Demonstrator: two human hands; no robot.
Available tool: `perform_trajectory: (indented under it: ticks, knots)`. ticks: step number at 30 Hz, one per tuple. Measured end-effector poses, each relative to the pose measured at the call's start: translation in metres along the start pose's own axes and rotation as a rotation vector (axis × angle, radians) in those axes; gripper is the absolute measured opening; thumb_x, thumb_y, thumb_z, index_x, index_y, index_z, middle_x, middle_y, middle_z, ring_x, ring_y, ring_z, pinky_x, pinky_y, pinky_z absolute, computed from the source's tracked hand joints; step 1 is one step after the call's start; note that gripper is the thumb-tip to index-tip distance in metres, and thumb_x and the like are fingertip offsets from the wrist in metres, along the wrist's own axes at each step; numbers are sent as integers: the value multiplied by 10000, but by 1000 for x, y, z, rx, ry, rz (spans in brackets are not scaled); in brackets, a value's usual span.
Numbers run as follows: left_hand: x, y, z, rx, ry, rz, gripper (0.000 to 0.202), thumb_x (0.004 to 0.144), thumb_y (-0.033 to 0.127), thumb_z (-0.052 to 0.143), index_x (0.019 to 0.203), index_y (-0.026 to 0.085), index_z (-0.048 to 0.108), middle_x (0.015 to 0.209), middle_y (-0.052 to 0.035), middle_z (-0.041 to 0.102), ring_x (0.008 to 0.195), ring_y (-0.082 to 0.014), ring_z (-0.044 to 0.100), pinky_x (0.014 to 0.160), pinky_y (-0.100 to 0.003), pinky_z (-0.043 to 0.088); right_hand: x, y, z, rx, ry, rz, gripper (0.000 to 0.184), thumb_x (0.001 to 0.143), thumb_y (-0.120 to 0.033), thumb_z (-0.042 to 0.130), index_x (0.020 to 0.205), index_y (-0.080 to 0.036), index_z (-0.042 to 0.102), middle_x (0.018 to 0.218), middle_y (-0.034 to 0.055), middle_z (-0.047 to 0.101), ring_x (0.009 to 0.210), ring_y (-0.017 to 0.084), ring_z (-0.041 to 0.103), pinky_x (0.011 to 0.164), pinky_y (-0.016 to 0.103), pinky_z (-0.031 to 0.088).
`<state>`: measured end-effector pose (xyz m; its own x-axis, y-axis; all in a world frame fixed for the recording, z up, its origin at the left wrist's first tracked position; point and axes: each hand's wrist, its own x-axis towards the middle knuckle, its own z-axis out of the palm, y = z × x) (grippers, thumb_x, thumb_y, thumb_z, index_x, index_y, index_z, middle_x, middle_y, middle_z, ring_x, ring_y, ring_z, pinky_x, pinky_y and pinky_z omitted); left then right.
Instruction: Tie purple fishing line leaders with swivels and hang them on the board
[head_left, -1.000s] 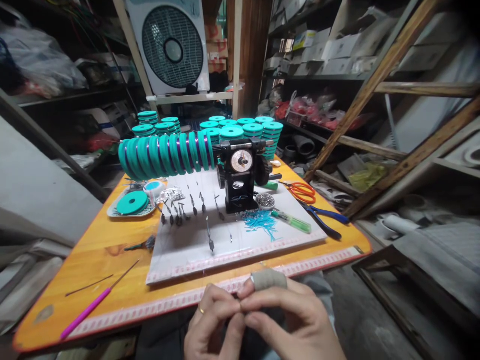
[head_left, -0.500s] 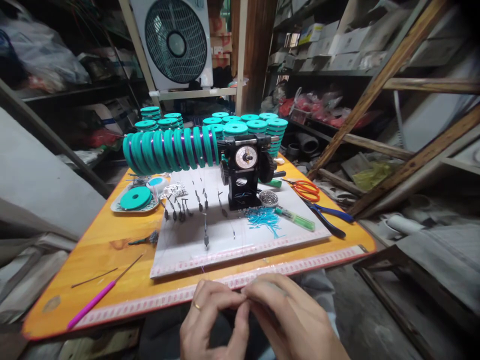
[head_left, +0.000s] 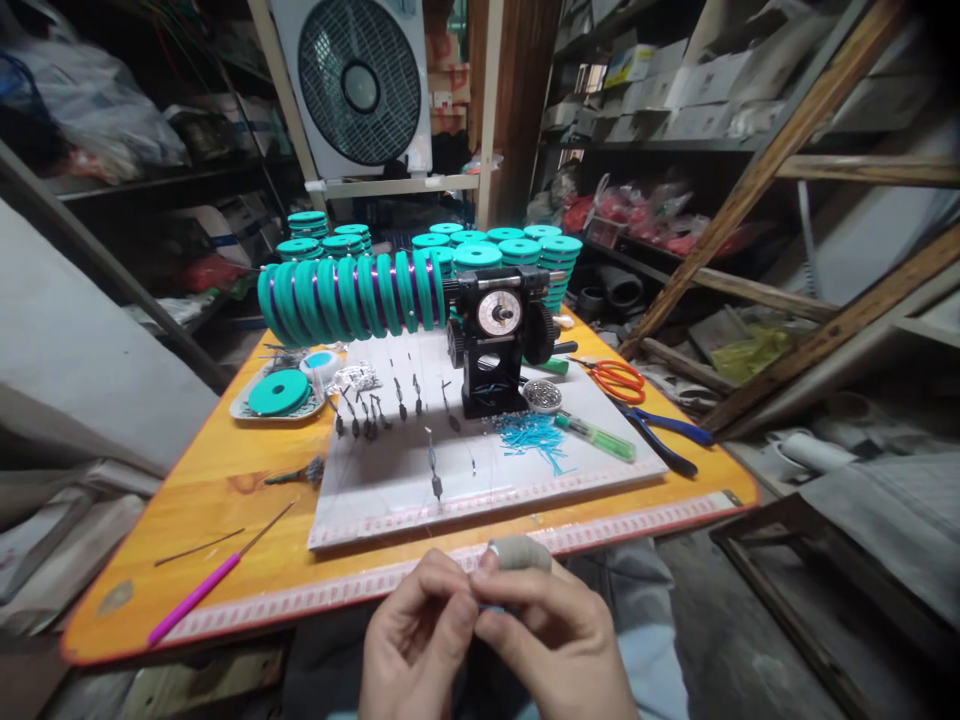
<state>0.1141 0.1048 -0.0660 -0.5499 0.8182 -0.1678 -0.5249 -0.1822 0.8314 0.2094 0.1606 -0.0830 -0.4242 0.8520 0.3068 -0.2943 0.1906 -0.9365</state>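
My left hand (head_left: pixel 420 635) and my right hand (head_left: pixel 551 640) meet fingertip to fingertip in front of the table's near edge. Both are closed in a pinch. A bit of a small blue piece (head_left: pixel 491 607) shows between my right thumb and fingers; the rest is hidden. Whatever the left fingertips pinch is too small to make out. A grey wrap (head_left: pixel 521 552) covers one right finger. Beyond the hands, a white board (head_left: pixel 390 520) bears dark sinkers on fine line (head_left: pixel 436 485), thin blue pieces (head_left: pixel 532 440) and a black winding machine (head_left: pixel 491 375) carrying teal spools (head_left: pixel 352 300).
A pink-handled hook tool (head_left: pixel 195 600) lies at the left, near a tray (head_left: pixel 247 412). Blue-handled pliers (head_left: pixel 671 428), orange scissors (head_left: pixel 619 380) and a green tube (head_left: pixel 600 438) lie at the right. A tape measure (head_left: pixel 600 528) runs along the near edge. Stacked spools (head_left: pixel 517 250) stand behind.
The fingertips have shifted, and my right hand has turned so its wrapped finger and a blue bit show. The whole view has moved slightly, with the table things a little farther right.
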Motion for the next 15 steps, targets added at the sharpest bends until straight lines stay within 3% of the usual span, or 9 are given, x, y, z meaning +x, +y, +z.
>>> perform_trajectory:
  ticks: [2, 5, 9, 12, 15]
  knots:
    - [1, -2, -2, 23, -11, 17, 262, 653, 397, 869, 625, 192, 708, 673, 7, 545, 727, -137, 589, 886, -278, 502, 2, -1, -3, -30, 4, -55, 257, 789, -154, 773, 920, -373, 796, 873, 19, 730, 828, 174, 714, 771, 249, 604]
    - [4, -4, -6, 155, -21, 87, 271, 701, 411, 833, 647, 182, 699, 682, -8, 555, 718, -140, 563, 719, -211, 482, 6, -8, -10, -86, 20, -102, 195, 806, -174, 763, 885, -350, 790, 935, 21, 712, 892, 166, 700, 810, 241, 592]
    - [7, -6, -8, 267, -64, 163, 295, 696, 445, 829, 659, 187, 692, 677, -5, 568, 656, -131, 535, 634, -205, 448, 17, -23, -12, -185, -120, -218, 247, 745, -97, 791, 863, -314, 783, 1100, 18, 720, 1060, 190, 654, 904, 269, 560]
    - [2, -11, -3, 274, -51, 215, 300, 702, 491, 812, 721, 204, 727, 726, -16, 617, 706, -145, 591, 675, -208, 479, 25, -32, -9, -219, -142, -296, 322, 754, -20, 732, 907, -299, 782, 939, 9, 766, 953, 185, 661, 841, 283, 571]
    - [-6, -16, 3, 313, 58, 282, 240, 760, 446, 784, 881, 248, 723, 805, -3, 670, 700, -114, 610, 666, -169, 484, 25, -33, -5, -208, -45, -217, 283, 777, -41, 712, 880, -294, 785, 826, -1, 767, 777, 156, 690, 726, 241, 578]
